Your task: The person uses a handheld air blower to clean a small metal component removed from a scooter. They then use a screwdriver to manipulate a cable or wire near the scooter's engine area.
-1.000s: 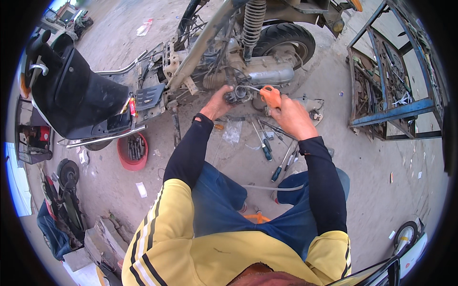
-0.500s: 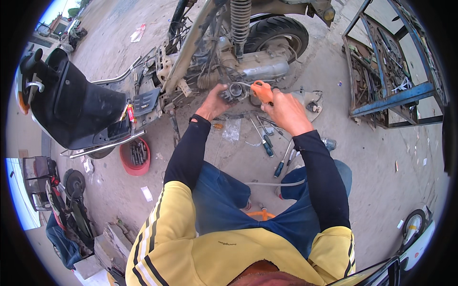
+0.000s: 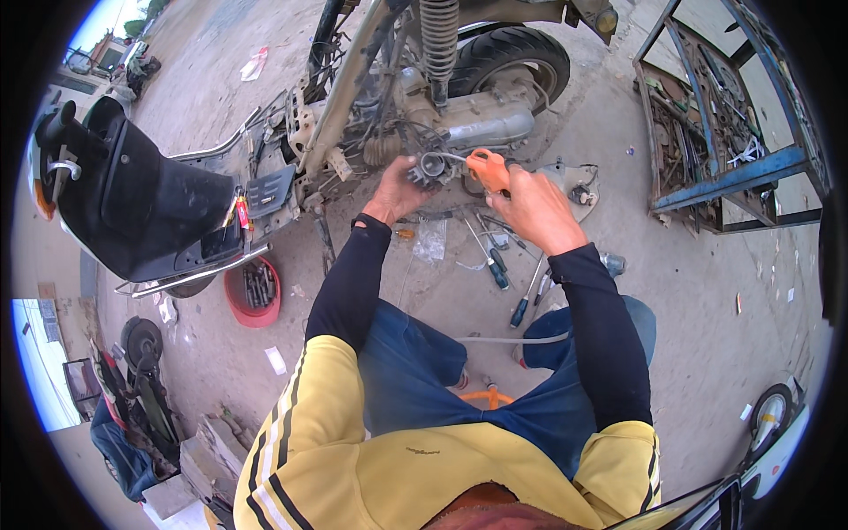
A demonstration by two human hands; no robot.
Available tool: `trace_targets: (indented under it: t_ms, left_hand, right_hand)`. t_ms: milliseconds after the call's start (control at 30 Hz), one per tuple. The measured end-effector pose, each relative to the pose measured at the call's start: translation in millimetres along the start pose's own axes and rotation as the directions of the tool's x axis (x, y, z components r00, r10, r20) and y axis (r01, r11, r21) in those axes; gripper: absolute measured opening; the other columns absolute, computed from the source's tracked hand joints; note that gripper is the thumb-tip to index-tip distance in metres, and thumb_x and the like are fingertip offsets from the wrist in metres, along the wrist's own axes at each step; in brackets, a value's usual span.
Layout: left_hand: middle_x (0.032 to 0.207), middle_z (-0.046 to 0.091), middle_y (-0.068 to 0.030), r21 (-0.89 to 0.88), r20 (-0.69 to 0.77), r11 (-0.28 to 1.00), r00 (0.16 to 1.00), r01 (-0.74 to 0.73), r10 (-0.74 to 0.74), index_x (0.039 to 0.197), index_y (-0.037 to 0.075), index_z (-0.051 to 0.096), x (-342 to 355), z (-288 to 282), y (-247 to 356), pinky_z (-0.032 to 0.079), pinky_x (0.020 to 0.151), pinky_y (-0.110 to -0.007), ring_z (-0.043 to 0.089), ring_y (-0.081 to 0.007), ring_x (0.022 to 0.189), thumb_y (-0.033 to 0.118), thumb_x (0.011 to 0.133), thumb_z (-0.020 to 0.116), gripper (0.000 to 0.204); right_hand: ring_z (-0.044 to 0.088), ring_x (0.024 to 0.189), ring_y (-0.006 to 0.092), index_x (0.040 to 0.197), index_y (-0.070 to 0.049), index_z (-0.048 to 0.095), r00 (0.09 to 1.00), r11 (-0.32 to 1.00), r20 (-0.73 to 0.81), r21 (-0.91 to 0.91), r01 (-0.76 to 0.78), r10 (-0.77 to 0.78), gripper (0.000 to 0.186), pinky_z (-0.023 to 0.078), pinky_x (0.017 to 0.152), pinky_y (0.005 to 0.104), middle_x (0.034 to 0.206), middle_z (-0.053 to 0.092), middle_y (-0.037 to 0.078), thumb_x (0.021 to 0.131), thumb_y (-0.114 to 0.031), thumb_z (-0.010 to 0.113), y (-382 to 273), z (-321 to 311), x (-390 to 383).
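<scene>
My left hand [image 3: 399, 190] grips a small grey metal engine part [image 3: 430, 167], round and open at one end, held up beside the stripped scooter [image 3: 380, 97]. My right hand [image 3: 530, 208] is closed on the orange handle of a screwdriver [image 3: 488, 170], whose tip points at that part. Both hands are raised in front of the scooter's engine case [image 3: 481, 119], below the rear shock spring [image 3: 439, 35]. I crouch on the dusty ground in a yellow shirt with black sleeves and blue trousers.
Several screwdrivers [image 3: 495, 261] and a clear plastic bag [image 3: 430, 238] lie on the ground under my hands. A red bowl of tools [image 3: 253, 291] sits at left under the black seat [image 3: 146, 208]. A blue metal rack [image 3: 733, 115] stands at right. The rear tyre [image 3: 517, 53] is behind.
The view has shifted so the scooter sits higher and closer. Both hands stay on the metal part and the orange screwdriver, now a little higher against the engine.
</scene>
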State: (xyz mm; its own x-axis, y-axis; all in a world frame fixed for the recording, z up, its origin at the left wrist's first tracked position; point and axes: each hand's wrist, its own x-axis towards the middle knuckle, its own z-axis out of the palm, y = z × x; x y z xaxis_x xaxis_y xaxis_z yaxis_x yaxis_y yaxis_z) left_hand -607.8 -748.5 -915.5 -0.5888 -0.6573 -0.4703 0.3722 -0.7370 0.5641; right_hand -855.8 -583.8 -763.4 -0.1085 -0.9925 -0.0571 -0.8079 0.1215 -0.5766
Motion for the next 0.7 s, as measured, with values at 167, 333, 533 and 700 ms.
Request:
trace_targets:
  t_ms: [167,333,533,700]
  left_hand:
    - [0.132,0.063,-0.0112,0.032,0.031,0.999,1.000,-0.003,0.002,0.130,0.009,0.060,-1.8,3.5,1.1,0.048,0.108,-0.048,0.061,-0.0274,0.121,0.034,0.086,0.074,0.053]
    - [0.134,0.063,-0.0121,0.031,0.040,0.999,0.999,-0.006,0.005,0.131,0.008,0.059,-4.0,2.3,1.7,0.049,0.109,-0.047,0.061,-0.0272,0.124,0.033,0.087,0.074,0.053]
    - [0.137,0.062,-0.0132,0.082,0.088,0.997,0.996,-0.016,0.009,0.135,0.006,0.056,-6.4,7.6,4.0,0.047,0.112,-0.046,0.060,-0.0270,0.127,0.031,0.090,0.071,0.054]
    - [0.135,0.063,-0.0125,0.143,0.032,0.989,0.999,-0.034,0.030,0.134,0.006,0.057,-7.8,6.5,3.7,0.048,0.109,-0.045,0.061,-0.0262,0.125,0.032,0.092,0.069,0.051]
  right_hand:
    - [0.069,0.087,0.0497,0.105,0.009,0.065,1.000,1.000,0.009,0.002,-0.024,0.024,0.040,0.053,0.077,0.0557,0.085,0.070,0.031,0.086,-0.024,0.079,3.0,-0.1,1.2]
    - [0.069,0.087,0.0500,0.106,0.008,0.065,1.000,1.000,0.022,0.011,-0.022,0.022,0.041,0.053,0.078,0.0562,0.087,0.070,0.031,0.086,-0.024,0.079,1.3,-2.0,0.9]
    - [0.069,0.087,0.0507,0.109,0.008,0.063,0.999,0.998,0.017,-0.046,-0.035,0.035,0.041,0.054,0.076,0.0569,0.089,0.071,0.031,0.088,-0.024,0.077,-2.3,-2.9,-2.5]
    - [0.073,0.091,0.0450,0.110,0.005,0.061,1.000,0.992,0.016,-0.124,-0.015,0.017,0.036,0.058,0.081,0.0533,0.091,0.073,0.028,0.090,-0.021,0.074,-8.9,-0.7,-3.8]
